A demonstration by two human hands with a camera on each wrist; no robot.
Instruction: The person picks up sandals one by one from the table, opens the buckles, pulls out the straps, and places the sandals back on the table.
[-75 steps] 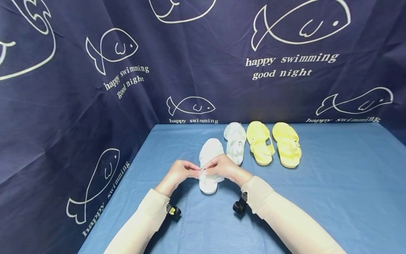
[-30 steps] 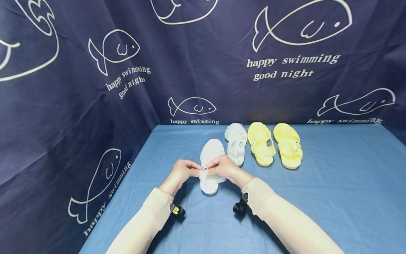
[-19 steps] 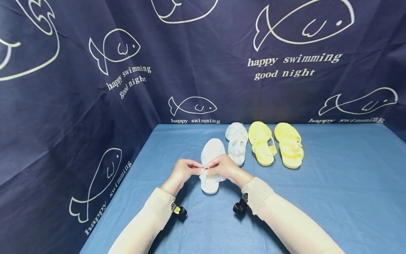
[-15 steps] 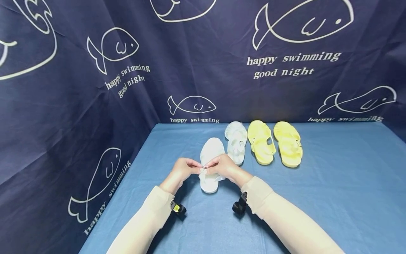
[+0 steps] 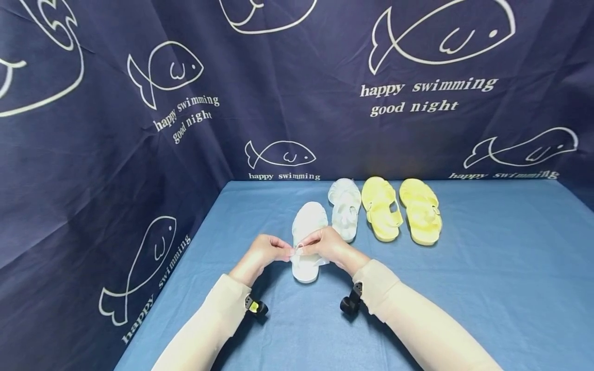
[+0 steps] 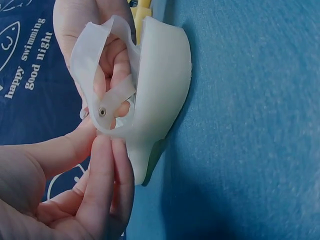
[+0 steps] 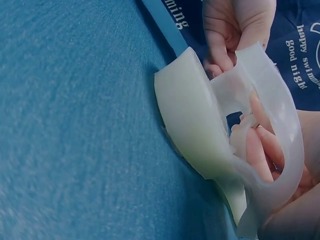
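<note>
A white sandal point(image 5: 310, 219) rests on the blue cloth, toe pointing away. My left hand point(image 5: 263, 253) pinches its side strap between thumb and fingertips. From the other side, my right hand point(image 5: 327, 244) pinches the strap too, the two sets of fingertips nearly meeting. In the left wrist view, a small metal eyelet point(image 6: 102, 112) shows on the strap just above the left fingertips. The right wrist view has the right fingers point(image 7: 262, 147) reaching inside the loop of the heel strap point(image 7: 292, 135). Part of the strap is hidden behind the fingers.
Another whitish sandal point(image 5: 344, 206) lies just right of the held one. Two yellow sandals, one point(image 5: 381, 208) beside it and one point(image 5: 420, 211) further right, complete the row. A dark blue curtain point(image 5: 297, 93) with fish drawings stands behind and to the left.
The left hand has shifted slightly left and nearer to me, and its fingertips draw a little away from the right ones. The sandals stay in place.
</note>
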